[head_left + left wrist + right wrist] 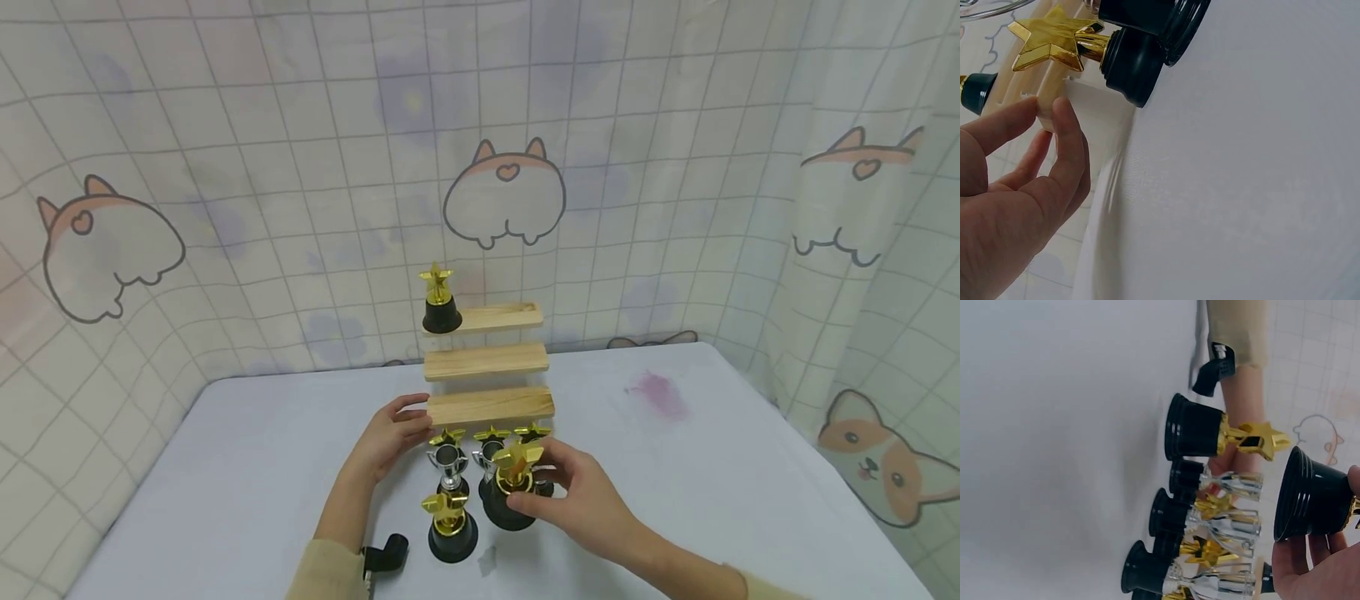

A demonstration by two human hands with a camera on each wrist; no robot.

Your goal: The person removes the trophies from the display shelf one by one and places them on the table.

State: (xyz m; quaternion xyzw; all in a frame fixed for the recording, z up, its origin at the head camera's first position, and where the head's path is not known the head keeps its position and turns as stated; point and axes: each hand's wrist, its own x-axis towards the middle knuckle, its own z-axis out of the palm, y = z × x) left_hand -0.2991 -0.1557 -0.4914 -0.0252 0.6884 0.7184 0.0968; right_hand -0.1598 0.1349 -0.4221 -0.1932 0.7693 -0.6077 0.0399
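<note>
My right hand [581, 500] grips a gold star trophy [507, 510] by its upper part; in the right wrist view its black base [1313, 497] hangs above the table. The fingertips of my left hand [390, 437] pinch the left end of the lowest board of a wooden three-tier stand [491, 406], as the left wrist view shows. On the top board's left end stands another star trophy [441, 312]. Before the stand are silver cup trophies [447, 465] with gold star trophies behind them, partly hidden. Nearest me stands a separate star trophy [452, 542].
A black strap-like device [387, 554] is beside my left forearm. White cloth covers the table [660, 500], with a pink stain [658, 394] at the right. A patterned curtain [337, 167] hangs behind and along both sides.
</note>
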